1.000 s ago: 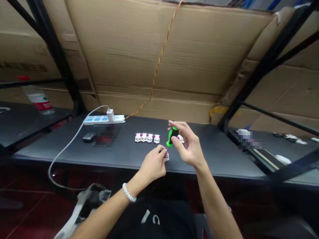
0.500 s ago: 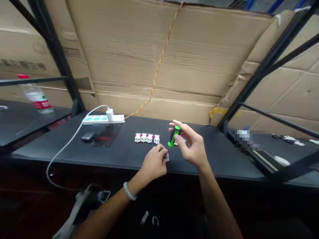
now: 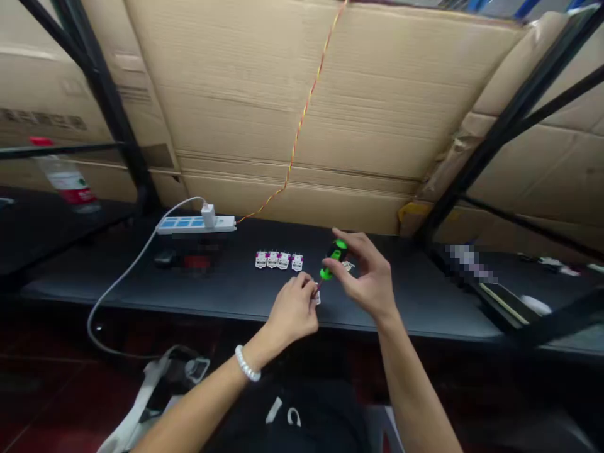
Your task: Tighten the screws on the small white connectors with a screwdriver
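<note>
My right hand [image 3: 365, 274] is closed around the black and green handle of a screwdriver [image 3: 336, 253], tilted with its shaft pointing down and left. The tip meets a small white part [image 3: 318, 298] near the table's front edge. My left hand [image 3: 295, 305] pinches that part, and its fingers hide most of it. Just beyond, several white and magenta small parts [image 3: 278, 260] stand in a row. Another pale piece [image 3: 348, 265] lies behind my right hand, partly covered by it.
A white power strip [image 3: 189, 224] with a plugged-in adapter lies at the back left of the black table [image 3: 226, 289]. Its white cable [image 3: 113, 289] loops over the front edge. Cardboard [image 3: 264, 94] walls the back; black metal posts [image 3: 113, 119] flank the sides. A bottle [image 3: 70, 182] stands far left.
The screwdriver handle has turned and shifted slightly right in my right hand, whose fingers have closed more around it. My left hand stays nearly in place on the small white part.
</note>
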The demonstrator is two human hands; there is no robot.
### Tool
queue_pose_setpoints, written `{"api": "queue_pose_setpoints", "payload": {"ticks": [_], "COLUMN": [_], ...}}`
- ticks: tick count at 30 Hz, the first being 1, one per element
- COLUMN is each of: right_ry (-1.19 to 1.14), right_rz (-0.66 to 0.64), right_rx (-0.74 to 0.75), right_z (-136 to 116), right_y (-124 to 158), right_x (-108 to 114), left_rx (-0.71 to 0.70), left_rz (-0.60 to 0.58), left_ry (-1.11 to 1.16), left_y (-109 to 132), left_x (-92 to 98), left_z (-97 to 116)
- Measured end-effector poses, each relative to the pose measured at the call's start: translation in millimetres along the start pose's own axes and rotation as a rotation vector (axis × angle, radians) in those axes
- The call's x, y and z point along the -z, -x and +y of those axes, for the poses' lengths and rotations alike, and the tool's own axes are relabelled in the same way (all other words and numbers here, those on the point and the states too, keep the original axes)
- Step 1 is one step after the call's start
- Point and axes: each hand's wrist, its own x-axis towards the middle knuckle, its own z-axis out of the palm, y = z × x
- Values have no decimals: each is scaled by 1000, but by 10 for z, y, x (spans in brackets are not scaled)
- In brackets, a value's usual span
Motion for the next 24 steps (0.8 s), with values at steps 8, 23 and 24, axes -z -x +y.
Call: {"api": "queue_pose_setpoints", "payload": {"ticks": [8,23,24], "right_ry": [-156,-6,-14], "right_rz": [-81,-40,-64], "right_rx": [-21,45,45], "right_z": [-10,-74,-76], "right_y": [0,-31,-34], "right_x": [10,58,65], "left_rx": [-14,4,7], "left_rz": [18,34,34], "left_ry": [-2,54,58], "left_y": [10,-5,-8], "left_x": [-36,-17,-12], "left_z": [-24,-13,-10]}}
